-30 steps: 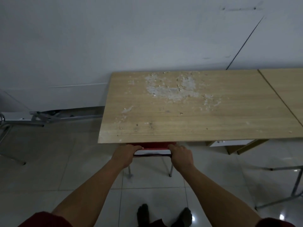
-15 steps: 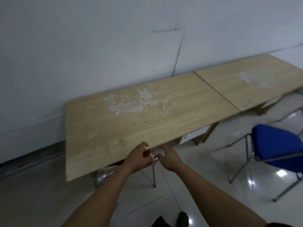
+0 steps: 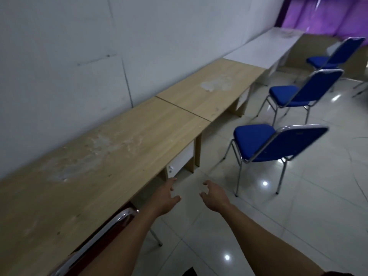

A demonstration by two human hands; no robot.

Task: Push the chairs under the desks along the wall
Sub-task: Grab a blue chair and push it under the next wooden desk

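A red chair (image 3: 111, 230) with a chrome back rail is tucked under the nearest wooden desk (image 3: 83, 172), only its back showing at the desk's front edge. My left hand (image 3: 166, 197) and my right hand (image 3: 214, 197) hover open over the floor just right of that chair, holding nothing. Three blue chairs stand out in the room, facing the desks: the nearest blue chair (image 3: 266, 144), a second blue chair (image 3: 298, 92) and a far blue chair (image 3: 336, 54). A second wooden desk (image 3: 211, 90) and a white desk (image 3: 262, 48) continue along the wall.
The white wall (image 3: 99, 46) runs behind the desks. Glossy floor tiles (image 3: 298, 216) spread to the right. A white drawer unit (image 3: 180, 161) sits under the nearest desk. Purple curtains (image 3: 326, 14) hang at the far end.
Both hands have let go of the red chair's back and opened. The view has swung right along the desks, bringing the blue chairs into sight.
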